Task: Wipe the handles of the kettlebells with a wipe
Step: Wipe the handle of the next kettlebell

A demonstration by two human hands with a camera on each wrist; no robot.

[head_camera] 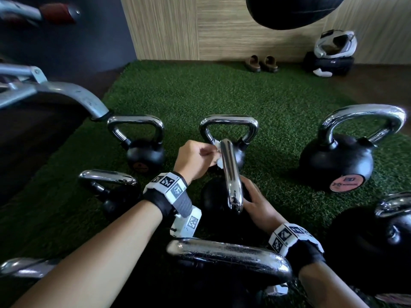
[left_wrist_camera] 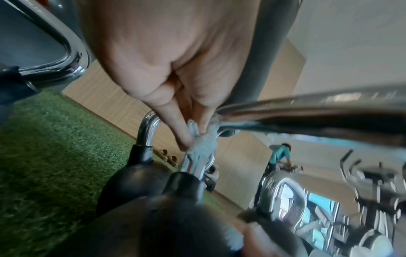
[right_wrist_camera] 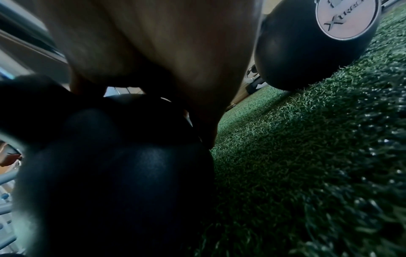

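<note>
While fingers (left_wrist_camera: 175, 125) pinch wipe (left_wrist_camera: 202, 146) | against handle (head_camera: 231, 174)

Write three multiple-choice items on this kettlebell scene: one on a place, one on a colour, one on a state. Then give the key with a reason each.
1. Where is the wipe?
A. on the turf
B. pinched in the left hand against the chrome handle
C. draped over the sandals

2. What colour is the floor covering under the kettlebells?
A. green
B. red
C. white

3. What is the right hand doing?
A. hanging idle
B. holding a second wipe
C. resting on the black kettlebell body

Key: 1 B, the head view shows white wipe between the fingers at the handle; 2 A, the turf is green; 3 C, its fingers lie on the ball beside the handle's near end.
</note>
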